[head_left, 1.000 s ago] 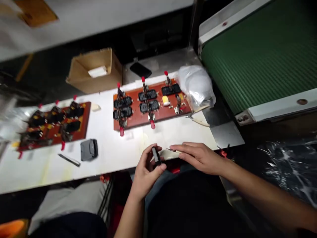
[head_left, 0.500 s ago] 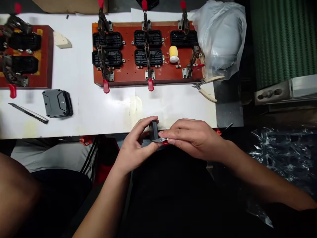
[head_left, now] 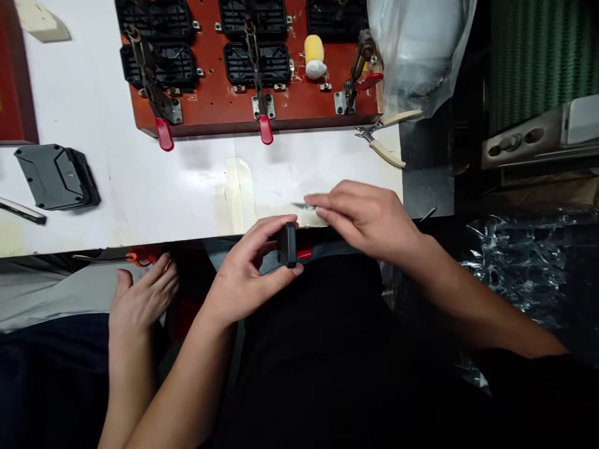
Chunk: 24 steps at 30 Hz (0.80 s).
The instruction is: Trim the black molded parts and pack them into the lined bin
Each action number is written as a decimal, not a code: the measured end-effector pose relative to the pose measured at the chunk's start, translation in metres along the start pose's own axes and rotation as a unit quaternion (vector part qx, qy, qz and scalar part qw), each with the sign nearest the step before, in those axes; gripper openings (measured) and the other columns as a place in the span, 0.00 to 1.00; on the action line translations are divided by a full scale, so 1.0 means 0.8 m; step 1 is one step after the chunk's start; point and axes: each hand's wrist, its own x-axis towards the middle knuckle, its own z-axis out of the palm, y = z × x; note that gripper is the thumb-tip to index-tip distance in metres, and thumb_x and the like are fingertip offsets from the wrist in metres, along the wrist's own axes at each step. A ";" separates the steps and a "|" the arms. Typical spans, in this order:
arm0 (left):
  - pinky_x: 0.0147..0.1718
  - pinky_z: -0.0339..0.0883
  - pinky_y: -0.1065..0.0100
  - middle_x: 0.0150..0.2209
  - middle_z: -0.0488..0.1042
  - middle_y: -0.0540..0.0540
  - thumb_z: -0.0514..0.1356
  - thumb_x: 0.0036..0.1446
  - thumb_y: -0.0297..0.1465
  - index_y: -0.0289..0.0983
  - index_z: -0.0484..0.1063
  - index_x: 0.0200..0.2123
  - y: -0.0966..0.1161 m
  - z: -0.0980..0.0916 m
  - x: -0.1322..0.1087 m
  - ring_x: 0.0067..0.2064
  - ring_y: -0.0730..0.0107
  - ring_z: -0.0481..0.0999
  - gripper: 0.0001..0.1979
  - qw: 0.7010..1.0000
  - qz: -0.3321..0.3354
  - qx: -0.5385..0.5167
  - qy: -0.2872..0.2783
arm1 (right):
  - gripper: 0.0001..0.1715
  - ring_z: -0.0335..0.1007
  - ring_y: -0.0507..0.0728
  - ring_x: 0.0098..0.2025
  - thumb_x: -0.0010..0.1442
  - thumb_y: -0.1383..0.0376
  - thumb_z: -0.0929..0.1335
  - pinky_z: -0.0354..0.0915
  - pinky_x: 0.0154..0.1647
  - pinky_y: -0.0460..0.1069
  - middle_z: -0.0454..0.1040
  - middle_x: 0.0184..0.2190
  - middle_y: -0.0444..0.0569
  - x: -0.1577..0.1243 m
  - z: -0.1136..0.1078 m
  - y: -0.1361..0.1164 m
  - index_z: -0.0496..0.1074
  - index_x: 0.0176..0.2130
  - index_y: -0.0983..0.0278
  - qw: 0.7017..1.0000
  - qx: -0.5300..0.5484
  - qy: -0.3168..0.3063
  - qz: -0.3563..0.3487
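A small black part is being gripped by the left hand; a thin metal blade is being pinched by the right hand.

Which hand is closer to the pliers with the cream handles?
The right hand is closer. It rests on the white table just below the pliers, pinching a small blade. The left hand holds a black part farther away, off the table's edge.
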 end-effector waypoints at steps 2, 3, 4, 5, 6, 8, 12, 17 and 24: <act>0.64 0.70 0.49 0.64 0.71 0.41 0.73 0.56 0.29 0.48 0.71 0.65 0.002 0.003 -0.003 0.65 0.47 0.72 0.34 1.000 -0.004 -0.006 -0.028 | 0.19 0.77 0.59 0.46 0.75 0.60 0.65 0.71 0.49 0.53 0.80 0.45 0.50 0.003 0.001 0.011 0.78 0.58 0.59 0.998 -0.022 0.026 0.046; 0.63 0.71 0.49 0.65 0.71 0.41 0.73 0.56 0.29 0.48 0.71 0.65 0.003 0.005 -0.004 0.65 0.47 0.72 0.34 0.999 -0.008 -0.007 -0.036 | 0.19 0.77 0.59 0.47 0.75 0.60 0.65 0.70 0.50 0.53 0.80 0.46 0.50 0.003 0.000 0.014 0.78 0.59 0.59 0.998 -0.015 0.031 0.059; 0.63 0.71 0.49 0.64 0.71 0.41 0.73 0.57 0.29 0.49 0.71 0.65 0.005 0.006 -0.005 0.64 0.47 0.73 0.34 0.999 -0.012 -0.008 -0.039 | 0.19 0.76 0.59 0.48 0.75 0.60 0.65 0.70 0.51 0.53 0.80 0.47 0.50 0.003 0.000 0.016 0.77 0.59 0.59 0.997 0.002 0.032 0.066; 0.63 0.71 0.49 0.64 0.71 0.41 0.73 0.57 0.29 0.49 0.71 0.65 0.006 0.007 -0.004 0.64 0.48 0.73 0.33 0.999 -0.016 -0.012 -0.037 | 0.19 0.76 0.58 0.49 0.75 0.60 0.65 0.69 0.52 0.52 0.80 0.49 0.50 0.002 0.000 0.016 0.77 0.59 0.60 0.997 0.028 0.032 0.071; 0.63 0.70 0.49 0.63 0.72 0.40 0.73 0.57 0.29 0.48 0.71 0.64 0.008 0.008 -0.003 0.64 0.48 0.73 0.33 0.999 -0.018 -0.018 -0.032 | 0.18 0.76 0.58 0.49 0.74 0.59 0.65 0.69 0.52 0.52 0.79 0.49 0.50 0.000 0.001 0.015 0.76 0.59 0.60 0.995 0.061 0.029 0.076; 0.64 0.69 0.50 0.61 0.74 0.40 0.73 0.56 0.29 0.46 0.71 0.63 0.010 0.012 0.000 0.63 0.50 0.74 0.32 0.999 -0.012 -0.043 -0.010 | 0.17 0.75 0.56 0.46 0.72 0.56 0.69 0.70 0.47 0.49 0.79 0.48 0.49 -0.007 0.006 0.009 0.75 0.55 0.61 0.985 0.149 0.012 0.088; 0.57 0.76 0.51 0.55 0.76 0.44 0.71 0.61 0.38 0.53 0.59 0.70 0.012 0.026 0.010 0.57 0.52 0.79 0.38 0.982 -0.006 -0.176 0.066 | 0.26 0.72 0.54 0.42 0.61 0.52 0.77 0.69 0.35 0.46 0.75 0.49 0.50 -0.024 0.028 -0.003 0.72 0.52 0.61 0.957 0.285 -0.041 0.038; 0.42 0.82 0.56 0.59 0.73 0.38 0.52 0.71 0.51 0.51 0.53 0.72 0.007 0.031 0.015 0.51 0.54 0.82 0.31 0.965 -0.111 -0.218 0.097 | 0.13 0.73 0.55 0.44 0.68 0.57 0.73 0.70 0.43 0.49 0.77 0.44 0.51 -0.029 0.048 -0.012 0.74 0.47 0.62 0.961 0.266 0.076 -0.017; 0.70 0.59 0.47 0.71 0.63 0.41 0.73 0.57 0.33 0.48 0.58 0.73 0.015 0.018 0.013 0.71 0.46 0.62 0.44 0.933 0.121 0.330 0.070 | 0.18 0.58 0.48 0.25 0.68 0.50 0.71 0.57 0.27 0.44 0.67 0.24 0.37 -0.024 0.030 -0.021 0.72 0.39 0.62 0.928 0.327 0.005 0.178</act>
